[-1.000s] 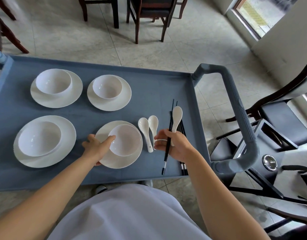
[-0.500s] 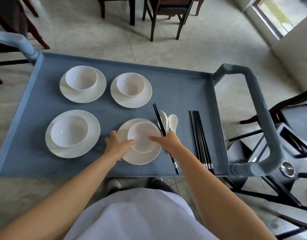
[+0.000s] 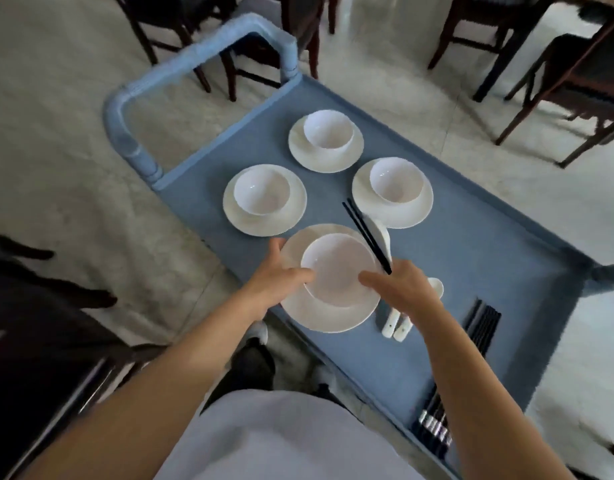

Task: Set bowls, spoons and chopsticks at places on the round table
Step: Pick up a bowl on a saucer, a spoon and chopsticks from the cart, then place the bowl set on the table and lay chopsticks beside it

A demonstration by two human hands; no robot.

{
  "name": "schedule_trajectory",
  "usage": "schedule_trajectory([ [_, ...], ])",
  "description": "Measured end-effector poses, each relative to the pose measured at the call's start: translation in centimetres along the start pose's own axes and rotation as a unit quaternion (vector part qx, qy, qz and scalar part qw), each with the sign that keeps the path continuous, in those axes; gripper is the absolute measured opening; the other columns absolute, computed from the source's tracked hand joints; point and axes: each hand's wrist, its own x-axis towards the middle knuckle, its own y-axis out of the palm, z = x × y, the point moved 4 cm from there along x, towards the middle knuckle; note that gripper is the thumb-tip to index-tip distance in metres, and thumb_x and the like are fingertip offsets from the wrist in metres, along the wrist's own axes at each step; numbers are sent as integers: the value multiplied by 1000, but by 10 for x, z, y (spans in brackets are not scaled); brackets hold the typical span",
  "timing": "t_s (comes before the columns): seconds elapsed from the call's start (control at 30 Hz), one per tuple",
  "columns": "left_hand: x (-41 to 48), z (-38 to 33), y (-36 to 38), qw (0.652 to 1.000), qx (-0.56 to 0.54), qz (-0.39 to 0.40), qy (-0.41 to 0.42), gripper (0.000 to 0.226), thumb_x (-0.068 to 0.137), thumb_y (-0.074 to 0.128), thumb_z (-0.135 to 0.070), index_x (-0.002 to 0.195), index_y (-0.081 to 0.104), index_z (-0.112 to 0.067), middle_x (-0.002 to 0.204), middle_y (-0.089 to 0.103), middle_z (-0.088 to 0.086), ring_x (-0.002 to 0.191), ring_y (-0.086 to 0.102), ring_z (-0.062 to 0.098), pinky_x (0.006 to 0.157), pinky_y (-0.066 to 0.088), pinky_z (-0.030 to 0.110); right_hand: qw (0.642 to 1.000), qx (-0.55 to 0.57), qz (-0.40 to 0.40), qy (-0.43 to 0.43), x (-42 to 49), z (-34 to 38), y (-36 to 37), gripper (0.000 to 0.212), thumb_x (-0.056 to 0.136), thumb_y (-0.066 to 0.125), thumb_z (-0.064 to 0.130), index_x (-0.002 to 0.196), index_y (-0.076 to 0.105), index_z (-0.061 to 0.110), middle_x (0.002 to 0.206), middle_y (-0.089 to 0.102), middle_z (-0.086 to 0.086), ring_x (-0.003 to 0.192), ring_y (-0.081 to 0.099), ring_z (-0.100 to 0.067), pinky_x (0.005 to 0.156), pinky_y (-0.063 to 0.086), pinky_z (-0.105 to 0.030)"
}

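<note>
One white bowl (image 3: pixel 336 270) on white plate (image 3: pixel 328 315), near edge of blue cart (image 3: pixel 454 265). We note left grip (image 3: pixel 276 282) curled round plate rim, thumb against bowl. Right grip (image 3: pixel 402 289) pinching black chopstick pair (image 3: pixel 364 233) plus white spoon (image 3: pixel 381 237), forefinger at bowl rim. Three more bowl-and-plate sets (image 3: pixel 262 192) behind; two loose spoons (image 3: pixel 390 325), chopstick bundle (image 3: pixel 482 327) on cart, right.

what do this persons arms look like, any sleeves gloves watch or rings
Left forearm and right forearm are both bare, with no sleeve in view. No gloves, no watch or band, and no rings that I can make out on the fingers, though the picture is blurry. A white top shows below.
</note>
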Motion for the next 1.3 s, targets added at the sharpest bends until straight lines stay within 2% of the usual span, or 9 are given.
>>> schedule_trajectory([
  [0.2,-86,49,-61,978,-128,-165,-9,72,57,67,-27,121,35,-36,111,54,-3,95,58,18,59,50,29,979,-83,110,-151,-25,75,58,24,62,69,47,71,63,26,69,64,10,65,60,-7,52,41,-24],
  [0.3,-129,85,-92,953,-186,-240,-20,79,54,67,-26,125,33,-36,110,53,-5,95,56,19,63,49,33,956,-120,181,-197,-44,104,110,14,73,75,37,79,66,27,76,65,7,72,61,-9,59,45,-28],
  [0.47,-208,161,-141,905,-251,-338,-51,71,54,67,-32,116,34,-43,109,51,-7,94,56,19,52,48,28,907,-192,250,-277,-93,152,208,15,73,78,34,76,67,25,69,64,7,66,61,-7,51,43,-23],
  [0.6,-272,222,-186,861,-300,-403,-78,65,66,71,-26,116,33,-43,107,43,-13,92,50,16,57,51,30,862,-234,309,-327,-155,184,293,18,71,77,37,67,64,25,56,62,10,60,61,-5,45,39,-20],
  [0.77,-350,303,-232,811,-335,-473,-80,63,71,71,-19,121,36,-37,118,48,5,102,53,25,64,48,32,811,-277,370,-358,-237,205,401,21,74,75,39,86,68,24,73,68,4,68,66,-14,48,42,-20],
  [0.93,-412,362,-262,763,-385,-513,-83,62,75,68,-13,123,37,-36,111,50,-1,96,52,19,63,45,32,776,-334,395,-362,-300,209,487,36,66,72,48,90,66,21,71,67,1,56,60,-13,45,43,-24],
  [1.03,-432,389,-284,745,-410,-519,-90,65,75,69,-14,125,35,-37,110,51,-2,95,53,18,62,44,31,763,-354,409,-354,-321,217,532,32,66,73,49,84,65,24,70,69,2,52,61,-10,44,44,-22],
  [1.2,-440,424,-340,720,-442,-523,-110,76,54,68,-30,122,37,-39,107,56,-3,92,56,19,55,41,28,745,-364,434,-353,-337,251,606,36,55,72,48,81,66,24,76,71,1,71,71,-20,60,62,-39],
  [1.3,-434,444,-398,709,-453,-529,-111,75,51,69,-33,119,39,-40,107,56,-6,93,58,20,56,46,31,738,-376,432,-356,-335,286,661,29,62,73,46,79,67,23,62,66,7,59,65,-11,43,50,-24],
])
